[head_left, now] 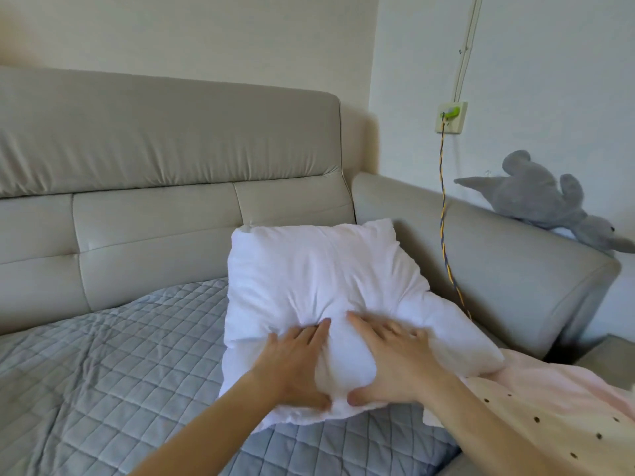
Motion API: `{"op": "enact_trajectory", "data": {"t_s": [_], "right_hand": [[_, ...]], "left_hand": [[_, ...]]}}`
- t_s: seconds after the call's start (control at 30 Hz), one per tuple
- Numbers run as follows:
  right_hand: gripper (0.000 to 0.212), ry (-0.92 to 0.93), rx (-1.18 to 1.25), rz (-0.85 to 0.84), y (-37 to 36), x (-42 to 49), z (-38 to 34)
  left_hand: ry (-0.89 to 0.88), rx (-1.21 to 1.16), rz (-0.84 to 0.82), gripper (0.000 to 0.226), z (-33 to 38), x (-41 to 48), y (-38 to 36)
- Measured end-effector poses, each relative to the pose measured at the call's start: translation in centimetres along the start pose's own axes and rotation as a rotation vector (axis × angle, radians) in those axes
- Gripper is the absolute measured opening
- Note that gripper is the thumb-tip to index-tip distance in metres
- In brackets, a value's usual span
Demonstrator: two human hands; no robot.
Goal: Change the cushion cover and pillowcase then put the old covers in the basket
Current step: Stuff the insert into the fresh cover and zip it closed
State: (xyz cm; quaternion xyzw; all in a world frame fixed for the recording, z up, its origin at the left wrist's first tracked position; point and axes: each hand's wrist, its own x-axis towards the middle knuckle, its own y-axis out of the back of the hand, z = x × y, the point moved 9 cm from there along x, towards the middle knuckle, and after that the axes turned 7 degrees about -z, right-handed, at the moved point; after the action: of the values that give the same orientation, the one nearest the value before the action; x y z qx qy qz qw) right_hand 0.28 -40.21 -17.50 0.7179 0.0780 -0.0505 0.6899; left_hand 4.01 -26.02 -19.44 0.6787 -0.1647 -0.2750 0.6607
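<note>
Here the left hand (295, 365) and the right hand (398, 362) lie side by side on a bare white cushion (319, 269), fingers spread and fairly straight, thumbs low against its bulge. They seem to press rather than clasp it. The cushion rests tilted on the grey quilted bedspread (103, 365) near the headboard (154, 166), with pink dotted fabric (549, 424) touching its right edge.

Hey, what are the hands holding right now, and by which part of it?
The left hand and right hand press spread fingers on the white cushion, on its near lower part; neither grips it.
</note>
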Motion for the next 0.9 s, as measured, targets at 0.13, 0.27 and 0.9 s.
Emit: {"op": "enact_trajectory", "data": {"t_s": [0.13, 0.27, 0.9], "right_hand": [[0.073, 0.012, 0.345, -0.073, 1.7, 2.7, 0.8], [0.056, -0.042, 0.612, 0.010, 4.1, 0.4, 3.3], [0.023, -0.014, 0.248, 1.145, 13.5, -2.9, 9.8]], "left_hand": [[0.038, -0.158, -0.026, 0.074, 0.1, 1.0, 4.3], [0.038, -0.075, -0.118, 0.073, -2.7, -1.4, 4.9], [0.087, -0.766, 0.769, 0.064, 0.2, 0.2, 10.7]]}}
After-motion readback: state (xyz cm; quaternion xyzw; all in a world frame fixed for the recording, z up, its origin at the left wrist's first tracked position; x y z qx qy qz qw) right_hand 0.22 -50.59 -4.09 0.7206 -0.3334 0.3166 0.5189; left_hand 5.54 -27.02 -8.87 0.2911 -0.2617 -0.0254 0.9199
